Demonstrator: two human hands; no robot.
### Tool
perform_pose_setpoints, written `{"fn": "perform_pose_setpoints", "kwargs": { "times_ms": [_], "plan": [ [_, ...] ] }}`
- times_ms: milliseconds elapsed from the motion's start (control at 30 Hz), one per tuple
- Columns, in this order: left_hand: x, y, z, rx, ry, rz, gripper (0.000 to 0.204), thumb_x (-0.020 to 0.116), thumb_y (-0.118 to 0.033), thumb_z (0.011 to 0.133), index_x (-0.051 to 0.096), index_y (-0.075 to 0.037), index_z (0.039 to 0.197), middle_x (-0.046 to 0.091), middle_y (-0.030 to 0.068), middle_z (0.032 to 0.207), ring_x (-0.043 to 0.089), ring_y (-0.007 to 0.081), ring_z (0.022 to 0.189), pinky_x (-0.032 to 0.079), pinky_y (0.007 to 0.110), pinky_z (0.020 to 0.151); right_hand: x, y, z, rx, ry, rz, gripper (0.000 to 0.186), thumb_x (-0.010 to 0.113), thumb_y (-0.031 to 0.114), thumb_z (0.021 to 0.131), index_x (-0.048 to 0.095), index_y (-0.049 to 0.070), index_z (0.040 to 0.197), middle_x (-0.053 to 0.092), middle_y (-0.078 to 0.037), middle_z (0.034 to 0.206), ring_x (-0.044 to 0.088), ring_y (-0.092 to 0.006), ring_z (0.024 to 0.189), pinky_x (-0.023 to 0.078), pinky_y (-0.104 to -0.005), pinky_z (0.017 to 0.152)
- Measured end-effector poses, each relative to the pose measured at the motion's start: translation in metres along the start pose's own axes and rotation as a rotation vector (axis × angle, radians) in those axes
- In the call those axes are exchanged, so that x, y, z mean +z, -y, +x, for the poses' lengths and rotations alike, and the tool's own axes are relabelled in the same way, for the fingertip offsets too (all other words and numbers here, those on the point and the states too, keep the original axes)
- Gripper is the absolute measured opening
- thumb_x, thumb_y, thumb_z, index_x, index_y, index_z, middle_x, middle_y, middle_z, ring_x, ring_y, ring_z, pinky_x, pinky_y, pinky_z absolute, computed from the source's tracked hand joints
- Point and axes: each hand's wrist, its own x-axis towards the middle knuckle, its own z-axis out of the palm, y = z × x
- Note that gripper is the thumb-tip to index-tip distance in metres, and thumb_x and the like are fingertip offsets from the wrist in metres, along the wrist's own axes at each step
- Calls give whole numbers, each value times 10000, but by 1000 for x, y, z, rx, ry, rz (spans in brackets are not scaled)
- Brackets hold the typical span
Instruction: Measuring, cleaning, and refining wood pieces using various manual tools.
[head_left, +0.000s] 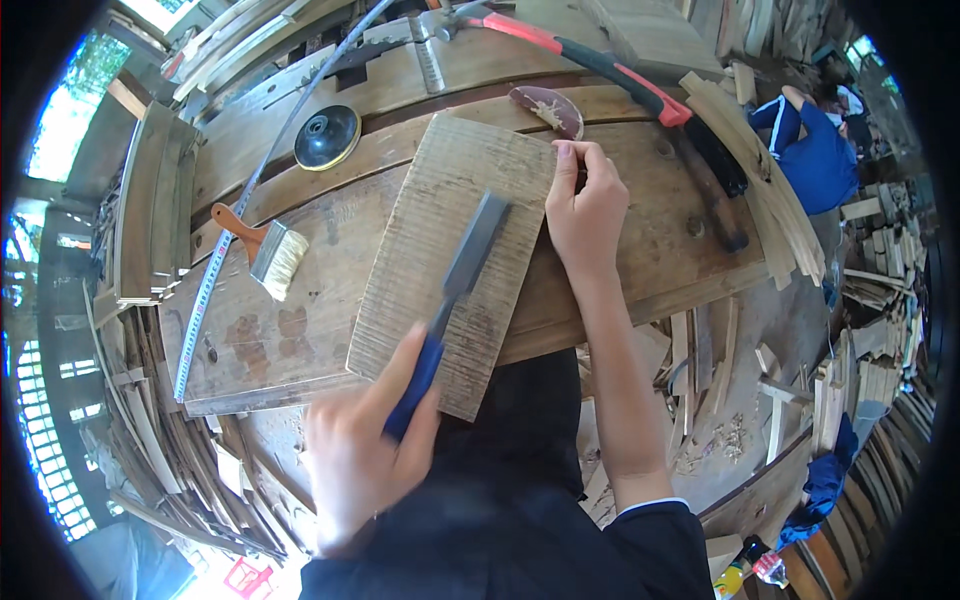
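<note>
Wooden board (420, 250) lies ahead of the left hand (365, 450), which grips a chisel (467, 262) over it; the right hand (590, 205) pinches the board's far right corner

A woodworking workshop: the stained, scuffed wooden desk (340, 250) carries a broad brush (270, 255), a measuring tape (207, 295) and a red-and-black-handled tool (600, 63), and a blue-handled chisel (468, 260) is over a rough plank (410, 260). Boards (155, 210) stand stacked at the left, timber strips (190, 440) lie heaped near them, offcuts (888, 240) pile up at the right, and pale shavings (728, 437) litter the floor (745, 350)
</note>
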Motion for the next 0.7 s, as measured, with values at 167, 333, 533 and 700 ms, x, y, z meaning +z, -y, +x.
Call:
{"fn": "perform_pose_setpoints", "kwargs": {
  "times_ms": [167,333,533,700],
  "plan": [
    [-16,21,-62,-28,24,-85,453,703,7,712,687,-4,1165,656,172,856,689,310,673,531,345,581,-2,3,4,5,-8,1,148,580,150,983,655,36,926,663,-150,824,632,-351,810,493,-455,715],
    [-8,25,-100,13,-28,-24,479,759,2,709,729,-84,1179,650,124,804,673,228,609,507,311,523,3,-3,1,-26,-3,-25,141,576,152,986,661,49,942,677,-160,847,640,-363,811,492,-453,715],
    [-28,11,-130,-143,140,89,568,805,-30,696,706,-109,1249,556,55,645,530,174,475,405,321,453,-7,-4,1,22,27,-16,172,566,177,1003,672,42,983,700,-167,886,670,-377,830,516,-424,732],
    [-24,12,-156,-248,75,-15,538,783,6,687,724,-96,1213,576,58,657,556,185,493,414,308,462,-9,-2,-1,86,68,51,227,570,237,1010,668,33,1022,702,-178,955,667,-372,902,509,-421,793]
  ]
}}
